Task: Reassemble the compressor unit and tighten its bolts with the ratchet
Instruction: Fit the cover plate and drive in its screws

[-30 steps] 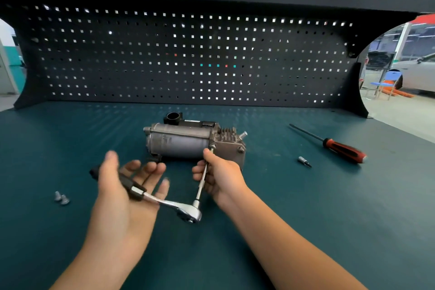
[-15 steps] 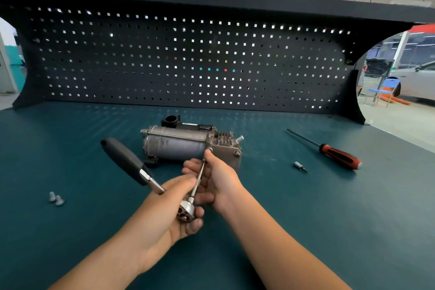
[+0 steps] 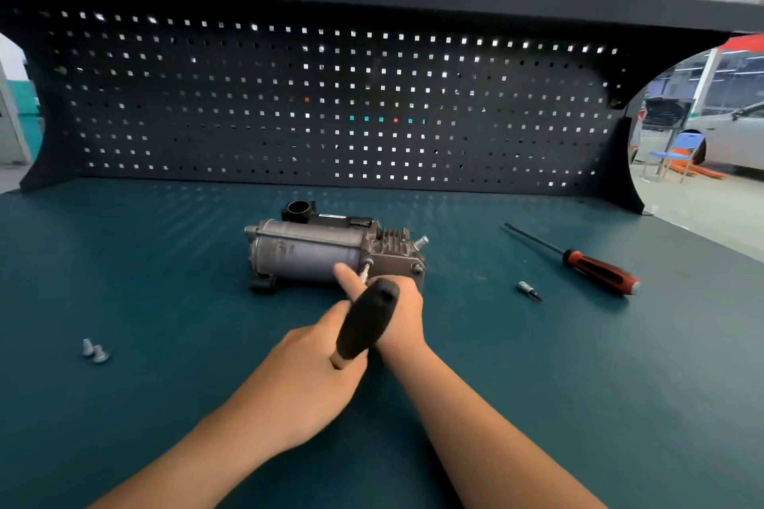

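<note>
In the middle of the green worktop (image 3: 165, 405) lies the compressor (image 3: 314, 254). Just near of it, the left hand (image 3: 306, 376) grips the ratchet (image 3: 368, 322) low on its black handle. The right hand (image 3: 399, 310) pinches the thin bar by a bolt (image 3: 367, 262). Two loose bolts (image 3: 94, 350) lie far left.

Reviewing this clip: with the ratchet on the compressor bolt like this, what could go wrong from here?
1. The compressor lies loose on the bench, unclamped; a swing of the ratchet handle may roll or shift it.
2. The right hand steadies the thin extension with its fingers right at the bolt; a slip could pinch them.
3. Two loose bolts lie far to the left and could be forgotten.
</note>
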### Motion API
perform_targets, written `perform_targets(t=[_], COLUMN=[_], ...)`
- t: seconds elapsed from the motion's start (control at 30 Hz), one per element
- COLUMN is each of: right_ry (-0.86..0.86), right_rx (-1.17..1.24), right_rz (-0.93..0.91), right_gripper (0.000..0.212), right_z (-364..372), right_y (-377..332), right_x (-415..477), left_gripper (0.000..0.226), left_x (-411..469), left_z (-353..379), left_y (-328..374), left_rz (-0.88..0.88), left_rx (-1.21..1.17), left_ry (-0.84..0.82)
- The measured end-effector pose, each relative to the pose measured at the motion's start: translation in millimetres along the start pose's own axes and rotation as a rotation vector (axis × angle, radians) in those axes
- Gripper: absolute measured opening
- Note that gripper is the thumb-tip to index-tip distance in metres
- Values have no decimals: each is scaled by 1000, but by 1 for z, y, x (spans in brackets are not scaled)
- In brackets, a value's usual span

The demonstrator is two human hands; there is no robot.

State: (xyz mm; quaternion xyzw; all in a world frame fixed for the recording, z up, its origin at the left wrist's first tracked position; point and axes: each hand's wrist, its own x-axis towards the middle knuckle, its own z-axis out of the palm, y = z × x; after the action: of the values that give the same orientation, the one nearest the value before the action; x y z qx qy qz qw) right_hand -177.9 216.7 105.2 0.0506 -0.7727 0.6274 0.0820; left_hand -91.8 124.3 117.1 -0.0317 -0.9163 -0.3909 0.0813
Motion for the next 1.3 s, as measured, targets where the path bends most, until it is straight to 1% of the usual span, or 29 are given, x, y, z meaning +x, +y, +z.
perform_targets(t=[0.07,0.13,0.2,0.27,0.33,0.37,0.4,0.43,0.47,0.5,0.53,0.57,0.67,0.73,0.8,0.87,0.97,1.07,1.2,1.3], right_ry=[29,21,-8,-59,-109,-120,-119,-107,-79,-32,32,100,310,362,361,331,305,308,262,202], right_rx=[-78,-114,-34,161,318,340,301,159,-74,-314,-485,-552,-514,-580,-668,-696,-662,-705,-750,-747], right_rz=[-20,-21,13,107,191,209,206,166,98,14,-70,-134,-262,-242,-183,-162,-158,-194,-227,-225], right_gripper=[60,54,47,39,34,34,37,43,48,51,52,50,35,42,47,45,38,35,44,50], right_z=[1,2,2,3,2,2,2,1,0,-2,-4,-8,-23,-33,-41,-43,-42,-39,-31,-29], right_y=[1,1,-1,-2,-4,-4,-5,-6,-7,-9,-11,-12,-10,-4,4,10,13,15,18,18], right_x=[2,4,3,2,1,0,0,0,0,-2,-2,-2,1,6,12,15,15,13,7,4], left_gripper=[9,16,22,20,23,25,25,25,24,23,22,22,34,38,38,38,37,36,26,24], left_x=[1,1,-2,-5,-6,-6,-5,-4,-4,-3,-3,-3,-4,-5,-5,-6,-6,-5,-4,-4], left_z=[-1,1,4,5,3,2,1,0,0,0,0,0,0,0,0,0,1,3,8,9], left_y=[-1,-1,2,6,8,8,7,6,5,4,4,3,1,-1,-2,-3,-4,-4,-4,-4], left_rz=[-22,-96,-193,-316,-435,-489,-536,-570,-588,-589,-581,-569,-535,-529,-534,-545,-559,-560,-567,-568], left_rx=[-41,-236,-578,-927,-1220,-1333,-1421,-1486,-1533,-1566,-1592,-1614,-1652,-1672,-1684,-1697,-1708,-1705,-1683,-1674], left_ry=[15,-37,-75,-83,-115,-115,-99,-80,-68,-66,-73,-88,-138,-143,-146,-154,-152,-142,-121,-124])
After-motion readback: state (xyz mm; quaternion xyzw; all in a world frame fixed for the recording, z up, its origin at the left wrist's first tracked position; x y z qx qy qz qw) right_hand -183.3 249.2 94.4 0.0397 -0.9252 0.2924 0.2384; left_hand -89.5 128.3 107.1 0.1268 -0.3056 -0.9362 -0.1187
